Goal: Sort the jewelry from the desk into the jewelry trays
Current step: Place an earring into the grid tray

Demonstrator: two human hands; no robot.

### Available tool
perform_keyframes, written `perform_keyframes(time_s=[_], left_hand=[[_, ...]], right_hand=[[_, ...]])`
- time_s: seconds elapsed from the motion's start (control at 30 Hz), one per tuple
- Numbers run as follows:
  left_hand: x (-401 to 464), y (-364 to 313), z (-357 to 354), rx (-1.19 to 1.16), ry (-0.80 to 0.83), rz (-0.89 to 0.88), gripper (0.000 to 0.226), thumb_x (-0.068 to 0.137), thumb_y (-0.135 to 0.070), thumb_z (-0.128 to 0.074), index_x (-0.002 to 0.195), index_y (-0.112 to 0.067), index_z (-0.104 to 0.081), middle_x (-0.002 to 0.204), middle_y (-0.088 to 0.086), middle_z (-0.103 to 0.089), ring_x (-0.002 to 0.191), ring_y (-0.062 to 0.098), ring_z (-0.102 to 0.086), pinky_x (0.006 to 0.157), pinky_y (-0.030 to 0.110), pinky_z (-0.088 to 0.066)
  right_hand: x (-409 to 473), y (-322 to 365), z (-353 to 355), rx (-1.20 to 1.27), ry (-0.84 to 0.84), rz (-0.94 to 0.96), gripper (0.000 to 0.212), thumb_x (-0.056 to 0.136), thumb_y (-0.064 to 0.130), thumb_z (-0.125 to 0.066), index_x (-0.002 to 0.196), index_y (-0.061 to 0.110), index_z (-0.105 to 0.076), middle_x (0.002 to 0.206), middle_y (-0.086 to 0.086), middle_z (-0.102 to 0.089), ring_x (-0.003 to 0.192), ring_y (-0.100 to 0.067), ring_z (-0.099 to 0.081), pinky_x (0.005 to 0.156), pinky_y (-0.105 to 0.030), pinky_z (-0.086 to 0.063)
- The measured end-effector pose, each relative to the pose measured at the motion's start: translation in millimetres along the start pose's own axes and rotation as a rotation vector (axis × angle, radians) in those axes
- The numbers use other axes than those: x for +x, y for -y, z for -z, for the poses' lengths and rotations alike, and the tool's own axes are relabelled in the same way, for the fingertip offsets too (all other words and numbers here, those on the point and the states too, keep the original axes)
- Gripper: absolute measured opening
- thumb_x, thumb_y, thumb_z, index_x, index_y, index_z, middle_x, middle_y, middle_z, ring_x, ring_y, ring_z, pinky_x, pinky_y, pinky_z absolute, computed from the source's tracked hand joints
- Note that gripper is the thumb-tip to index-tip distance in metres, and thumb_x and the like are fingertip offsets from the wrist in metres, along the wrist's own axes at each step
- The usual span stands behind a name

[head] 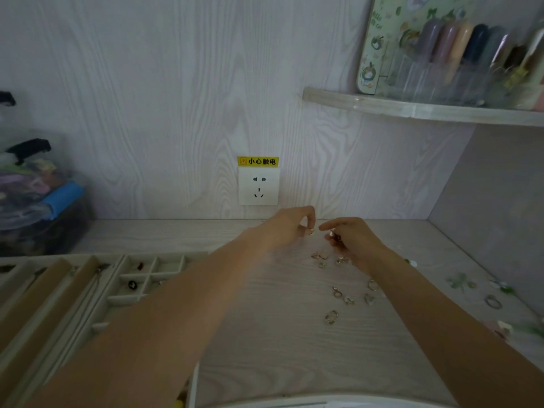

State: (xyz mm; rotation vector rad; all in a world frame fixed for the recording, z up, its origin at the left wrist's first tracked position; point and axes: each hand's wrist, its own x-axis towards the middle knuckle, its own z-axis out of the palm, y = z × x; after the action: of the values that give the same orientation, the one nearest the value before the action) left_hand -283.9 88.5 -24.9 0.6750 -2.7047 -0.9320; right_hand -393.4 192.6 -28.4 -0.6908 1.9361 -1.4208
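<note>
Pale wood-grain desk [265, 334], open room mid-surface; wall close behind. Trays [164, 262] left, under the left forearm, so a sweep could snag the dividers. Loose rings [338, 291] lie scattered between the arms. Left hand [290, 223] pinches a small ring [311, 231]; right hand [348, 235] curls round another piece [332, 233]. Either could drop and roll.

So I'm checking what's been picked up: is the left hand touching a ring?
Touching. The head view shows the left hand with its fingertips pinched round a small gold ring, lifted above the desk.
</note>
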Motion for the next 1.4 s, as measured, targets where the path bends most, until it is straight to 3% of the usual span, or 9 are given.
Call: perform_keyframes(time_s=[0.1,0.17,0.27,0.53,0.73,0.97,1.13,1.23,1.4], left_hand=[[0.8,-10.3,11.7,-0.097,-0.013,-0.01,0.008,0.093,-0.01,-0.053,0.088,-0.017,-0.05,0.098,0.007,-0.063,0.084,0.02,-0.059,0.072,0.028,-0.043],[-2.4,-15.6,18.6,-0.186,-0.003,0.009,0.009,0.094,-0.011,-0.051,0.088,-0.018,-0.05,0.098,0.008,-0.066,0.081,0.017,-0.062,0.07,0.028,-0.047],[-13.0,-19.1,27.9,-0.311,0.038,0.013,0.008,0.096,-0.015,-0.051,0.088,-0.017,-0.05,0.091,0.008,-0.071,0.09,0.019,-0.069,0.08,0.03,-0.052],[-58.4,-20.8,50.5,-0.405,0.1,0.127,0.008,0.093,-0.019,-0.057,0.095,-0.012,-0.054,0.096,0.007,-0.071,0.091,0.017,-0.071,0.078,0.024,-0.051],[-98.5,-8.8,62.7,-0.344,-0.061,0.126,0.019,0.084,-0.022,-0.07,0.084,-0.009,-0.057,0.083,0.012,-0.073,0.076,0.015,-0.072,0.063,0.017,-0.053],[-146.9,16.9,92.0,-0.413,-0.097,0.27,0.011,0.087,-0.011,-0.066,0.083,-0.005,-0.059,0.08,0.014,-0.072,0.07,0.016,-0.071,0.069,0.021,-0.056],[-172.5,36.1,113.8,-0.28,-0.157,0.3,0.006,0.082,-0.009,-0.069,0.082,-0.004,-0.067,0.077,0.011,-0.073,0.072,0.012,-0.07,0.069,0.019,-0.056],[-184.4,46.1,118.4,-0.176,-0.194,0.272,0.003,0.081,-0.008,-0.069,0.082,-0.005,-0.069,0.076,0.01,-0.072,0.071,0.012,-0.069,0.068,0.019,-0.054],[-200.6,54.0,119.1,-0.011,-0.256,0.179,0.003,0.082,-0.011,-0.068,0.084,-0.013,-0.066,0.075,0.004,-0.072,0.067,0.007,-0.069,0.066,0.013,-0.052]], right_hand=[[-5.0,9.5,-0.6,0.224,0.084,-0.047,0.025,0.09,-0.009,-0.04,0.089,-0.004,-0.065,0.066,-0.009,-0.054,0.056,-0.012,-0.047,0.052,-0.02,-0.041],[-10.3,14.5,-0.4,0.311,0.172,-0.046,0.014,0.09,-0.002,-0.052,0.088,-0.004,-0.065,0.067,-0.008,-0.057,0.057,-0.01,-0.049,0.049,-0.016,-0.043],[-19.0,17.5,-0.2,0.353,0.245,-0.014,0.013,0.092,-0.001,-0.051,0.089,-0.004,-0.063,0.074,-0.01,-0.059,0.062,-0.012,-0.052,0.05,-0.015,-0.047],[-50.6,23.3,-18.9,0.131,0.302,0.15,0.012,0.092,0.002,-0.053,0.088,0.002,-0.064,0.071,-0.007,-0.06,0.058,-0.01,-0.052,0.054,-0.017,-0.044],[-73.2,32.0,-57.3,0.034,0.322,0.214,0.014,0.09,0.0,-0.054,0.079,0.001,-0.063,0.069,-0.008,-0.057,0.057,-0.01,-0.049,0.053,-0.017,-0.041],[-96.8,42.6,-110.9,-0.062,0.379,0.249,0.012,0.09,0.006,-0.057,0.079,0.004,-0.061,0.067,-0.008,-0.056,0.052,-0.01,-0.045,0.048,-0.017,-0.037],[-110.3,49.6,-146.6,-0.119,0.377,0.279,0.011,0.09,0.004,-0.056,0.079,0.004,-0.059,0.064,-0.008,-0.056,0.049,-0.009,-0.044,0.045,-0.015,-0.036],[-118.4,50.9,-160.9,-0.017,0.469,0.17,0.009,0.093,0.003,-0.051,0.088,0.001,-0.059,0.065,-0.007,-0.054,0.052,-0.009,-0.045,0.045,-0.015,-0.037],[-123.8,53.0,-173.9,0.503,0.629,-0.323,0.014,0.091,-0.002,-0.041,0.086,-0.002,-0.054,0.061,-0.006,-0.051,0.045,-0.006,-0.044,0.038,-0.01,-0.034]])
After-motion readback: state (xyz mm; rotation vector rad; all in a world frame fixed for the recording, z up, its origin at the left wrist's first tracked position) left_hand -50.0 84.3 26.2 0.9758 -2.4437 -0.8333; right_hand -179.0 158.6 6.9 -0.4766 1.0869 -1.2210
